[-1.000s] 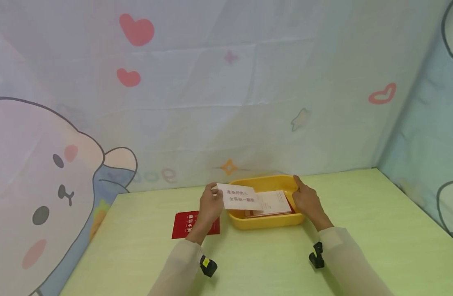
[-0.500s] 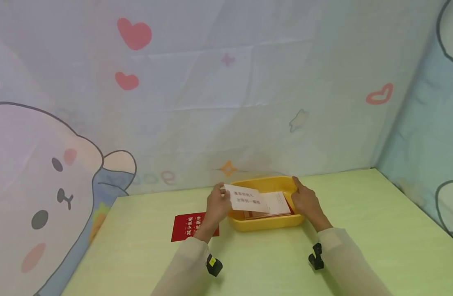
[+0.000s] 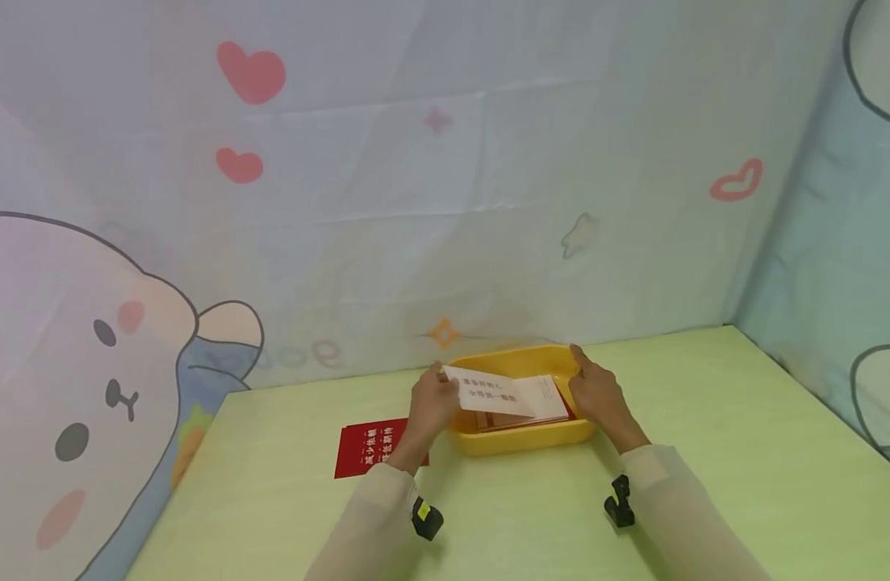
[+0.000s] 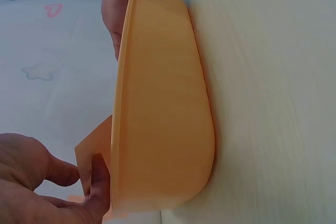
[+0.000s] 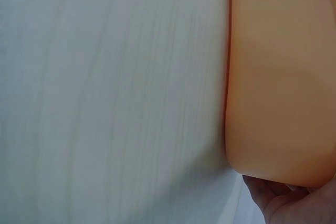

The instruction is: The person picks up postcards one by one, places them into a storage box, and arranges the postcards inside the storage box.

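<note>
In the head view a yellow plastic basin (image 3: 526, 440) stands at the back of the table. My left hand (image 3: 433, 403) pinches the left end of a white card (image 3: 488, 390) printed with dark characters. The card slants over the basin's left part and overlaps a stack of white and red cards (image 3: 550, 399) inside. At the basin's right end, my right hand (image 3: 599, 397) grips the rim. The left wrist view has the thumb and fingers of the left hand (image 4: 31, 182) at the card (image 4: 95, 142), beside the basin's rim. Fingers of the right hand (image 5: 294, 205) curl at the basin's end.
Red cards (image 3: 357, 449) with white characters lie on the pale green table (image 3: 532, 516), left of the basin and partly behind my left forearm. A cloth backdrop (image 3: 372, 266) with printed hearts rises right behind the table. Black wrist cameras (image 3: 427, 520) sit on both sleeves.
My left hand has moved right, carrying the white card farther over the basin. My right hand keeps its grip on the rim. The head view has shifted slightly.
</note>
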### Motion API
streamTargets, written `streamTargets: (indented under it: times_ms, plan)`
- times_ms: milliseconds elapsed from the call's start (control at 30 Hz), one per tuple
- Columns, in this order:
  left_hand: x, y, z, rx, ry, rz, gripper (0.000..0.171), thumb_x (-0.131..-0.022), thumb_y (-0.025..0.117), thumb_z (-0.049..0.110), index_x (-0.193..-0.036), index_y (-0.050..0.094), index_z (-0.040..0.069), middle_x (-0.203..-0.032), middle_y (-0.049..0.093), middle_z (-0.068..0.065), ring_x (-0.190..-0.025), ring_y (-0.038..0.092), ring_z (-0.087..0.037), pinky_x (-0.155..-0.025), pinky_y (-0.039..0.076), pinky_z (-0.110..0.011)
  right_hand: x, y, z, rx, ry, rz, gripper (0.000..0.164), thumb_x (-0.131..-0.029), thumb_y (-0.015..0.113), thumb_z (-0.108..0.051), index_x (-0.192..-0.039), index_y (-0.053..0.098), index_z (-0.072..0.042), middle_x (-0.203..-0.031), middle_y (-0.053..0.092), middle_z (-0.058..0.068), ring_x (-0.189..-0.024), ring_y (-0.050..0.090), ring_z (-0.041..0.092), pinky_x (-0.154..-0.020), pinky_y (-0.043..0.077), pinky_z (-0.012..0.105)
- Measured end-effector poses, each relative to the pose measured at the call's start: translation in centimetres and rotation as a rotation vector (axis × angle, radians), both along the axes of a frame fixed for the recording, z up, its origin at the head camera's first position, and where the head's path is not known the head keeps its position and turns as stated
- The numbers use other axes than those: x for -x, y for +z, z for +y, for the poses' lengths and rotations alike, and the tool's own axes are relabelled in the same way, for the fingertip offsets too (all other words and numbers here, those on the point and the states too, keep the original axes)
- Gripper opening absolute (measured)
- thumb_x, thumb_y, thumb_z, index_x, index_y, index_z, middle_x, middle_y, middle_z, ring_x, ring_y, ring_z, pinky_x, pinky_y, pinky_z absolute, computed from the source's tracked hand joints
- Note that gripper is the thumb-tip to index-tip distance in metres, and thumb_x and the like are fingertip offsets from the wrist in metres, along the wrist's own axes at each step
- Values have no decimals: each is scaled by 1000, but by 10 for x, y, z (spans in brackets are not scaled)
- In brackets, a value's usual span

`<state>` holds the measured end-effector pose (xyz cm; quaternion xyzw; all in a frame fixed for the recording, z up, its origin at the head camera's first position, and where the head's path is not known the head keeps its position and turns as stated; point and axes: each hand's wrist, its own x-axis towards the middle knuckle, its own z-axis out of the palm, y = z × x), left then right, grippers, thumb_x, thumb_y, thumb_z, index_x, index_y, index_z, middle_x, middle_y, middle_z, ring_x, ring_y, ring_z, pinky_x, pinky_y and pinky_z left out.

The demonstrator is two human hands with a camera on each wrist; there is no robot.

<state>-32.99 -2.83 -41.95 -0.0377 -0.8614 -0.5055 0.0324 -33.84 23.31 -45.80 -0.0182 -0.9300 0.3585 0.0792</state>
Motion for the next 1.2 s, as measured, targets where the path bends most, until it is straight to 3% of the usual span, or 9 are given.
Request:
streamTargets:
  times_ms: [100,200,300,567,767,967,1067,1200]
  plan:
    - [1,1,-1,42,-5,24,32,-98,52,9,-127,58,-6,-119,67,-24,-88,65,-24,-63,53,-28,0,0,-1,-3,2,2,61,-97,29,-11,-156,23,0,-118,57,32,-54,32,15,-47,32,25]
    - [2,3,-1,56,-17,21,19,-98,52,9,-107,65,-2,-106,70,-20,-72,57,-19,-54,43,-24,0,1,-3,-4,0,1,61,-97,30,-11,-156,23,0,-127,55,32,-56,34,16,-48,34,26]
    - [4,2,-1,63,-28,14,18,-98,52,8,-105,65,-2,-104,70,-19,-68,53,-15,-51,40,-22,0,2,-4,-4,4,4,61,-96,30,-11,-156,23,0,-128,54,33,-56,34,17,-48,34,27]
    - [6,0,4,119,-38,63,18,-94,55,4,-108,62,-4,-96,68,-18,-68,53,-16,-52,44,-23,0,1,-7,2,10,14,62,-95,31,-11,-156,23,0,-123,57,32,-56,32,16,-48,32,26]
    - [4,1,11,177,-35,124,49,-86,57,-3,-134,50,-9,-107,64,-24,-83,56,-24,-74,54,-38,0,3,-6,-3,7,32,61,-95,31,-11,-155,25,1,-113,60,31,-57,34,17,-49,32,27]
    - [3,1,16,172,-9,73,56,-85,58,-1,-140,44,-4,-121,52,-27,-85,50,-25,-71,47,-34,-3,5,-6,-10,6,22,62,-95,30,-11,-155,25,1,-119,58,32,-62,39,20,-51,34,28]
    - [4,-1,18,169,-7,50,58,-86,58,0,-141,42,-3,-118,53,-24,-85,52,-25,-69,48,-31,-3,4,-6,-12,4,20,62,-95,30,-11,-155,24,1,-118,58,32,-61,38,19,-51,34,28]
    - [3,0,22,192,-8,43,57,-87,59,2,-141,42,-4,-113,59,-21,-86,54,-25,-78,53,-37,-3,4,-5,-22,4,23,61,-95,31,-10,-155,24,2,-123,57,33,-63,40,21,-52,34,28]
